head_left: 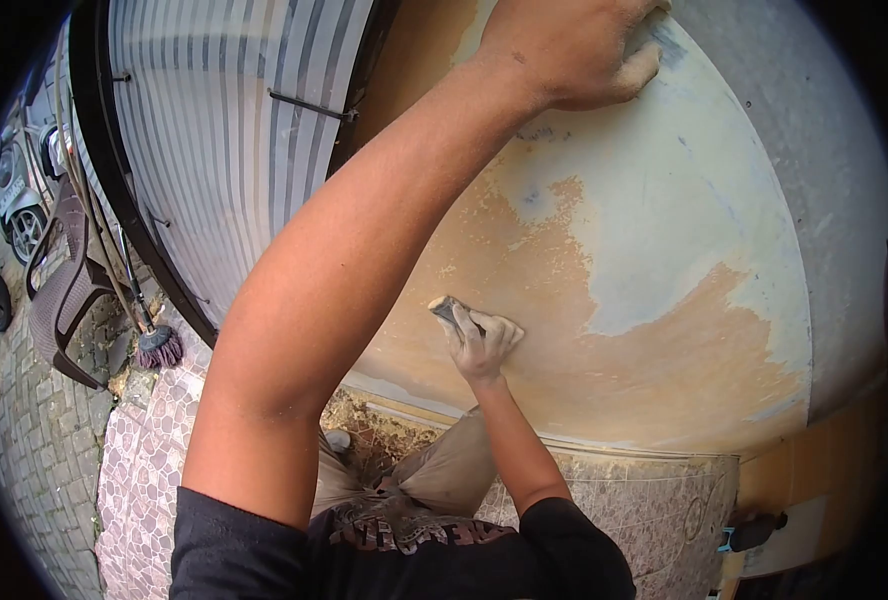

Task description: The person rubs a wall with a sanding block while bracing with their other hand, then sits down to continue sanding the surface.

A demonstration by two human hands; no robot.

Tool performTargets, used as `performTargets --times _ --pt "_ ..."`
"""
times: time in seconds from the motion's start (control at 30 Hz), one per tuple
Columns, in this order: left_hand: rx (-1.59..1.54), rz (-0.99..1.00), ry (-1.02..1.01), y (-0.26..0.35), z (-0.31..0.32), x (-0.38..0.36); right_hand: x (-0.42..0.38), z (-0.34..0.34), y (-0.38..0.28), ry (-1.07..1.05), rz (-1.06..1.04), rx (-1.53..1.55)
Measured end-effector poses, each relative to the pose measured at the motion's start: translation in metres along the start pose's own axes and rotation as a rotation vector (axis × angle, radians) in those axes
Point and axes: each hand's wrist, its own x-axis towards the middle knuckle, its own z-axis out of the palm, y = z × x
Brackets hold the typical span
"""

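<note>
A curved surface point(664, 220) with patches of tan and pale grey-white coating fills the middle of the view. My left hand point(589, 55) is at its upper part, at the end of my outstretched arm. Two of its fingers show, apart and touching or very near the surface; the rest is cut off by the frame edge. Lower down, my right hand point(484, 345) is closed around a small dark block point(451, 312) and lies against the tan area. Part of the block is hidden under the fingers.
Striped translucent panels point(229, 90) in a black frame stand at the left. Beyond them are a brown woven chair point(69, 285), a mop point(159, 345) and parked motorbikes point(19, 205). Paving point(49, 440) covers the ground. A dark object with a light blue part point(754, 532) is at the lower right.
</note>
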Motion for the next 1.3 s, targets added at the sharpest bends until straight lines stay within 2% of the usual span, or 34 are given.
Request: performTargets --times 0.03,0.1,0.17,0.23,0.27,0.33,0.4,0.43,0.5,0.53,0.6,0.63,0.7,0.73,0.8,0.83,0.9,0.93,1.0,1.03,1.1,1.13,1.2,1.27,1.3 --pt "0.009 -0.007 -0.006 -0.001 -0.001 0.0 0.007 -0.003 0.004 0.007 -0.002 0.005" --pt "0.041 0.03 0.014 -0.007 -0.003 0.004 0.03 -0.019 0.027 0.2 0.145 -0.037" --pt "0.035 0.046 0.008 -0.006 -0.001 -0.001 0.089 -0.038 0.046 0.511 0.572 0.059" --pt "0.023 0.032 0.007 -0.005 -0.001 0.0 0.123 -0.06 0.074 0.629 0.848 0.128" --pt "0.031 0.02 0.003 -0.003 -0.001 0.0 0.12 -0.054 0.07 0.633 0.847 0.12" --pt "0.028 0.012 0.01 -0.002 0.0 0.0 0.103 -0.02 0.049 0.694 0.606 0.0" --pt "0.032 0.007 0.018 -0.002 0.0 0.001 0.042 -0.008 0.021 0.284 0.173 -0.073" --pt "0.017 0.002 0.006 -0.001 0.0 0.0 0.032 -0.018 0.018 0.288 0.167 -0.075" --pt "0.022 0.004 0.005 -0.005 -0.003 0.005 0.026 -0.024 0.019 0.032 0.13 0.06" --pt "0.027 0.027 0.015 -0.007 -0.003 0.005 0.048 -0.032 0.031 0.163 0.175 0.025" --pt "0.009 0.023 -0.008 -0.004 -0.004 0.001 0.098 -0.044 0.047 0.477 0.592 0.165" --pt "-0.001 0.02 -0.015 -0.002 -0.002 -0.001 0.112 -0.048 0.055 0.473 0.601 0.158" --pt "0.026 0.011 0.024 0.0 -0.001 0.0 0.132 -0.051 0.068 0.635 0.723 0.088" --pt "0.029 0.015 0.033 0.0 -0.001 0.001 0.126 -0.04 0.052 0.641 0.673 -0.046" --pt "0.004 -0.017 -0.012 0.001 -0.002 0.002 0.066 -0.008 0.025 0.397 0.256 -0.068" --pt "0.009 -0.014 -0.007 0.001 -0.003 0.002 0.046 -0.007 0.016 0.402 0.25 -0.066" --pt "-0.003 -0.007 -0.015 0.001 -0.004 0.002 0.02 -0.01 0.004 0.038 -0.009 -0.006" --pt "0.008 -0.001 -0.012 -0.003 -0.007 0.006 0.041 -0.01 0.015 0.047 -0.016 0.0" --pt "-0.005 0.014 -0.019 -0.001 -0.006 0.002 0.095 -0.033 0.041 0.449 0.51 0.101" --pt "-0.016 0.015 -0.022 0.001 -0.004 0.001 0.115 -0.04 0.046 0.449 0.517 0.092" --pt "0.01 0.01 0.009 0.002 -0.004 0.002 0.144 -0.049 0.052 0.659 0.751 0.198" --pt "0.018 0.017 0.015 0.0 -0.004 0.003 0.13 -0.028 0.044 0.727 0.724 0.227" --pt "-0.009 -0.014 -0.03 0.0 -0.004 0.002 0.077 -0.011 0.025 0.35 0.137 -0.138" --pt "-0.003 -0.013 -0.043 0.001 -0.006 0.003 0.031 -0.005 0.0 0.077 -0.021 0.014" --pt "-0.003 -0.016 -0.061 0.001 -0.007 0.003 0.035 -0.009 0.001 0.078 -0.023 0.014"
